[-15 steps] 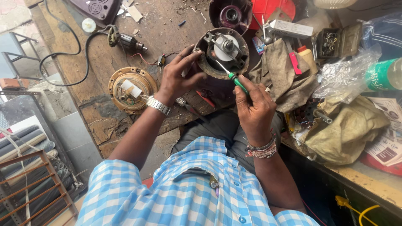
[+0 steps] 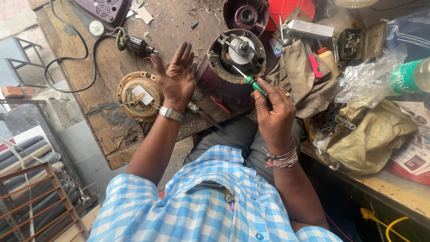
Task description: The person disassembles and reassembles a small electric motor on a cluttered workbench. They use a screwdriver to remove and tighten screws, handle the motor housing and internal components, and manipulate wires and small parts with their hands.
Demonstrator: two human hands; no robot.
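Before us lies the worn wooden workbench [image 2: 112,67], and on it, just beyond our right hand [image 2: 274,112], stands the dark red motor housing [image 2: 224,85] with its open top and white hub facing up. Our right hand is closed around a green-handled screwdriver [image 2: 255,85]; its shaft runs up and left from our fingers, and the tip rests inside the housing near the hub. Our left hand [image 2: 177,78] hovers flat and spread, fingers wide, holding nothing, just left of the housing. Left of that hand lies a round brass-coloured motor cover [image 2: 136,96]. Right of our grip sits a crumpled beige cloth [image 2: 304,76].
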